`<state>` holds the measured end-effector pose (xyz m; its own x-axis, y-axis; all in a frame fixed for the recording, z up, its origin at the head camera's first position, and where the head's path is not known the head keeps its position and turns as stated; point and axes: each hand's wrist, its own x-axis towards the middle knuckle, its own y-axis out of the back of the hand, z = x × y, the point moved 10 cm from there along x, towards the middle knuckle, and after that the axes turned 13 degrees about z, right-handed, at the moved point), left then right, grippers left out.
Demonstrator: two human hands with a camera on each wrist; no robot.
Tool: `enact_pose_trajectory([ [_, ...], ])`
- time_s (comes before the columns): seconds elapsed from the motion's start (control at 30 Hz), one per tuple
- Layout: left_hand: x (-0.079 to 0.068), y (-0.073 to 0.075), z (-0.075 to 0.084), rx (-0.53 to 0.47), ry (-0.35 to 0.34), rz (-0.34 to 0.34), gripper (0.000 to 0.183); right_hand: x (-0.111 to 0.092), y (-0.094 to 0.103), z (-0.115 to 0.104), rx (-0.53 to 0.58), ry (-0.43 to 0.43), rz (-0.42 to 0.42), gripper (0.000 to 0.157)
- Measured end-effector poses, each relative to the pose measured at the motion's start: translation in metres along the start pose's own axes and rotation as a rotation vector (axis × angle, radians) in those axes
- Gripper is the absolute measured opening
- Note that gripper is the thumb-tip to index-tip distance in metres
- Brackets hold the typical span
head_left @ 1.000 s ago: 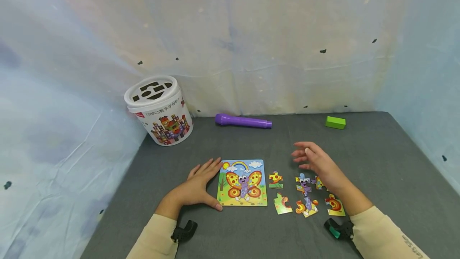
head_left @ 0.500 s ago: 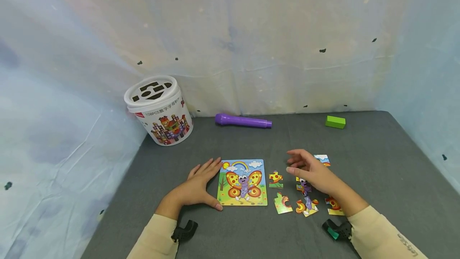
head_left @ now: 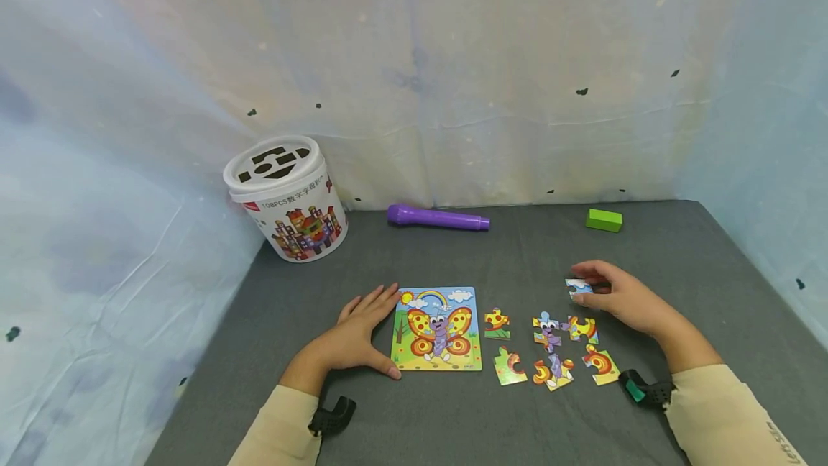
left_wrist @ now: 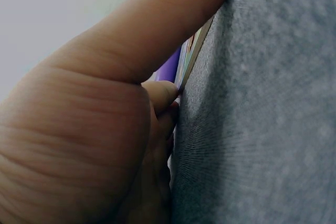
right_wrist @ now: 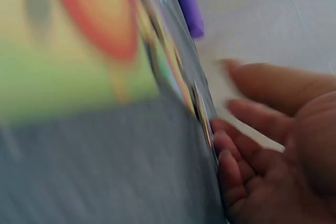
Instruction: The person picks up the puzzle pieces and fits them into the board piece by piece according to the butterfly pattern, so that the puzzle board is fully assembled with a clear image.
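Spreading your left hand (head_left: 354,336) at the card's (head_left: 436,329) edge, you curve your right hand (head_left: 624,298) round a sky piece (head_left: 581,287), pinch unclear. Six other pieces (head_left: 507,372) lie mostly apart; little looks joined, most remains.

We see a white tub (head_left: 287,200) which stands at the far left corner of the grey worktop (head_left: 453,257); its lid carries dark shapes, and its side shows printed colourful buildings. To its right, near the back edge, we find a purple microphone (head_left: 438,218) lying. Further right lies a green block (head_left: 604,220). Behind, we notice a pale spotted cloth (head_left: 485,56).
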<state>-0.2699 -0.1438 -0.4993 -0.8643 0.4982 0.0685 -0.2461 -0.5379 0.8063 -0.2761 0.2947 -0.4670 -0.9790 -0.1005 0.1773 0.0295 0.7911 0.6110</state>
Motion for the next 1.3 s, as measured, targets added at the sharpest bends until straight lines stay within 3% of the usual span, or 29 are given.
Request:
enact_pose_trajectory([
  [0.23, 0.0, -0.001, 0.0, 0.002, 0.002, 0.0, 0.141, -0.003, 0.009, 0.014, -0.119, -0.012, -0.022, 0.048],
  [0.4, 0.0, 0.0, -0.001, 0.003, 0.001, 0.004, 0.142, 0.0, 0.008, 0.016, -0.077, -0.061, -0.015, 0.051],
  [0.67, 0.002, 0.002, 0.001, 0.016, 0.003, 0.005, 0.144, 0.002, 0.012, 0.011, -0.038, -0.064, 0.012, 0.029],
  [0.8, 0.001, 0.002, 0.002, 0.02, 0.005, -0.002, 0.144, 0.002, 0.011, 0.007, -0.016, -0.075, 0.019, 0.031],
  [1.03, 0.002, 0.002, 0.003, 0.025, 0.002, -0.004, 0.144, 0.0, 0.002, -0.026, 0.073, -0.062, 0.016, 0.026],
  [1.3, 0.001, 0.0, 0.0, 0.028, 0.005, -0.002, 0.144, -0.005, -0.026, -0.068, 0.209, -0.055, 0.008, 0.019],
])
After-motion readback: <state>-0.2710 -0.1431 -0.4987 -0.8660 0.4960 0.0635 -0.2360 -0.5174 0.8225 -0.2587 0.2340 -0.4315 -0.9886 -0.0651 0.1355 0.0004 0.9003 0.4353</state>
